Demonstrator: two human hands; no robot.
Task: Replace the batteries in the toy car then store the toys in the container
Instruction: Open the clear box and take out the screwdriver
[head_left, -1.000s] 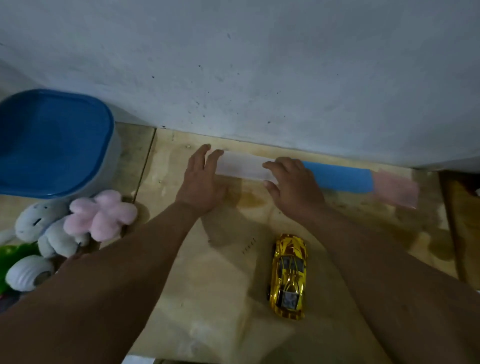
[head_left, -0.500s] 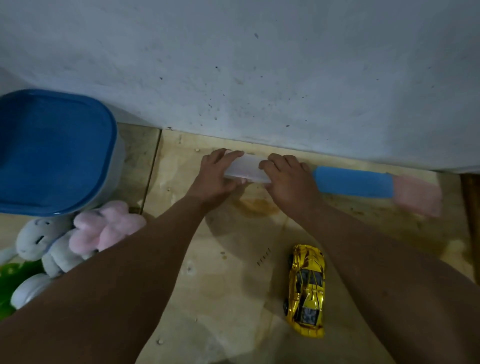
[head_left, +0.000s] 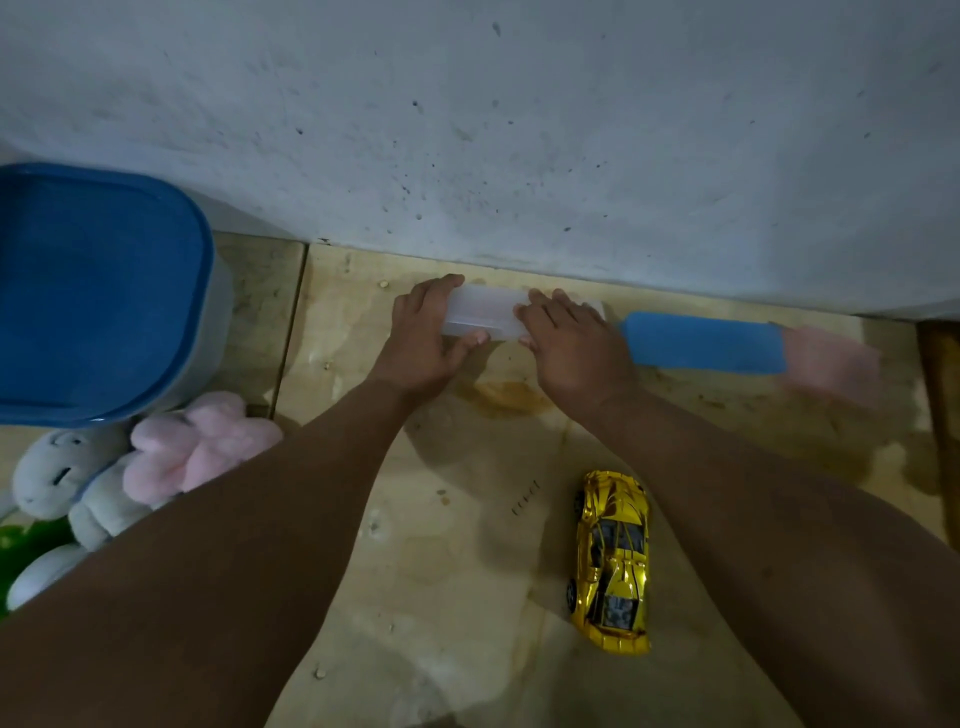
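By the wall, left hand (head_left: 423, 340) and right hand (head_left: 569, 343) grip one clear box (head_left: 480, 317); one gold toy car (head_left: 613, 561) lies nearby.

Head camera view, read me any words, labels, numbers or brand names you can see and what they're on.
None can be read.
Wooden board: a short row of dark marks, too small and blurred to read.
Gold toy car: no legible lettering.
Blue-lidded container: no label visible.

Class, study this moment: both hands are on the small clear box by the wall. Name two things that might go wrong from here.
1. The clear box is gripped at its ends by the left hand and right hand; if it pops open, its contents may scatter.
2. The gold toy car lies beside the right forearm; drawing back might knock it.
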